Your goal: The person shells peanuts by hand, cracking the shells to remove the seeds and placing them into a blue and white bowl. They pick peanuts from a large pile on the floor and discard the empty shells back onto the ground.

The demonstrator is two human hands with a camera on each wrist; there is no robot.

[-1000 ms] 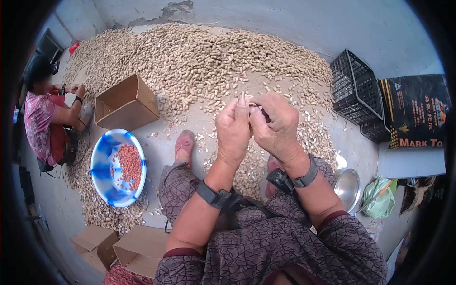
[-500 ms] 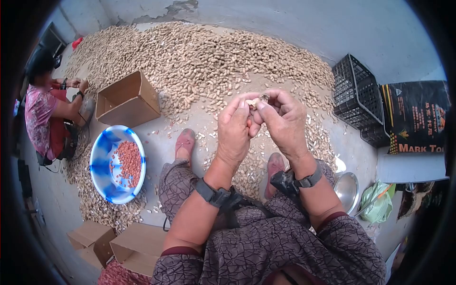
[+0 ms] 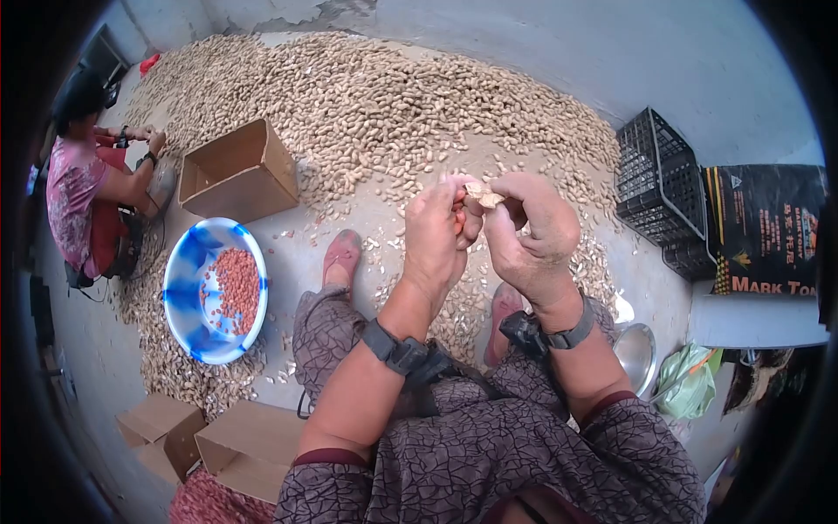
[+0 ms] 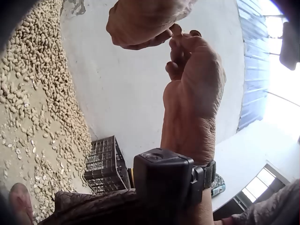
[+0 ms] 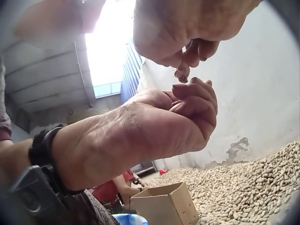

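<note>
Both hands meet in front of the body over a cracked peanut shell. My left hand has its fingers curled, with reddish peanut kernels showing among them and its fingertips right at the shell. From the other side, my right hand pinches the shell between thumb and fingers. In the right wrist view, the shell shows at the fingertips of the upper, right hand, above the curled left hand. The left wrist view shows mostly the hands' backs, including the right hand.
Unshelled peanuts spread along the wall. At left stand a blue-and-white basin of shelled kernels and a cardboard box; another person sits beyond. Black crates, a black bag and a metal bowl stand at right.
The hands, tightly together a second ago, have parted slightly. The shell has come into view, broken open, and red kernels now show in the left hand's fingers.
</note>
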